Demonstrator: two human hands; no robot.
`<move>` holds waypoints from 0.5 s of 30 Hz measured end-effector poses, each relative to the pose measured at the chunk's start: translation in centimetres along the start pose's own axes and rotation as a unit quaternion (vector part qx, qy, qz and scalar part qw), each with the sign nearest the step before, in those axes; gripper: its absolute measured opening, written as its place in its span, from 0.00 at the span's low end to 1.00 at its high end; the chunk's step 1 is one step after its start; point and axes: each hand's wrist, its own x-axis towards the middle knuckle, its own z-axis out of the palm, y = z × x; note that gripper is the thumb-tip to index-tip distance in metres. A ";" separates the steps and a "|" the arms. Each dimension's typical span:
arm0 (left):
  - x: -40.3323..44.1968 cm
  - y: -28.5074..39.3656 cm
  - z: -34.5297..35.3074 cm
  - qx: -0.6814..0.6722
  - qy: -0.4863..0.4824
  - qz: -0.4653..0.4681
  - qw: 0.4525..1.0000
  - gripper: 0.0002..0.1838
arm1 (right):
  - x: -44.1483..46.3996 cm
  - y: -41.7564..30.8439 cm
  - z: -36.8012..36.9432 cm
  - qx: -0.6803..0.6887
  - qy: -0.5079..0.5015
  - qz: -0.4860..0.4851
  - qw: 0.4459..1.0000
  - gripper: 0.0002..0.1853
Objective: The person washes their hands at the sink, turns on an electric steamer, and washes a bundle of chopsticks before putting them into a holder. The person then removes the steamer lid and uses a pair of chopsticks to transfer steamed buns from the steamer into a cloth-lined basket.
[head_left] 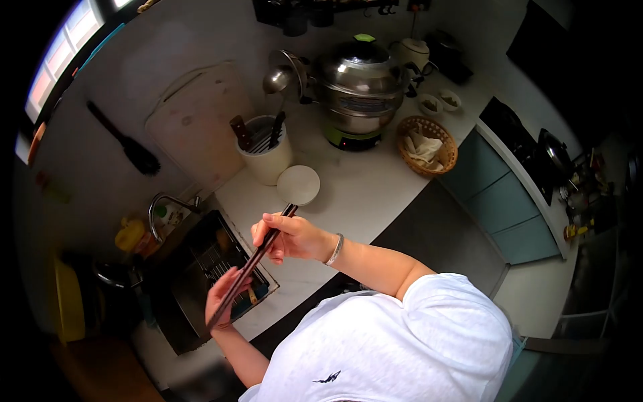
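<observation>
A pair of dark chopsticks (249, 268) slants between my two hands above the counter beside the sink. My right hand (293, 236), with a bracelet at the wrist, is closed on their upper part. Lower down, my left hand (222, 298) has its fingers curled against the other end; part of its grip is hidden behind the sticks. Just beyond my right hand lies a small white round dish or lid (299, 185). Behind that stands a white utensil holder (266, 159) with dark-handled tools in it.
A lidded steel steamer pot (362, 84) sits on a green-based cooker at the back. Right of it is a wicker basket (445, 157) with a cloth. The sink (175, 315) with its faucet (155, 214) is at left. A cutting board (194, 127) leans on the wall.
</observation>
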 end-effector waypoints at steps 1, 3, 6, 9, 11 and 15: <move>-0.4 -0.6 -1.4 -0.028 0.037 0.024 0.999 0.30 | -0.1 -0.2 -0.2 0.012 -0.002 0.025 1.000 0.19; -0.9 -2.2 -4.2 0.095 0.183 -0.046 0.977 0.28 | 0.6 0.9 -2.9 -0.431 0.028 -0.100 0.896 0.17; -2.1 -2.4 -4.9 0.601 0.284 -0.297 0.685 0.25 | -0.4 1.1 -3.3 -0.831 0.045 -0.262 0.489 0.12; -5.3 -5.9 -8.1 0.342 0.360 -0.099 0.862 0.27 | -2.4 0.5 -1.8 -0.587 0.139 -0.240 0.761 0.10; -6.0 -6.2 -7.1 0.438 0.340 -0.110 0.825 0.26 | -3.9 -0.1 -1.9 -0.591 0.128 -0.228 0.763 0.09; -4.3 -5.4 -3.4 0.565 0.309 -0.116 0.756 0.25 | -7.5 -1.7 -1.8 -0.566 0.118 -0.214 0.787 0.08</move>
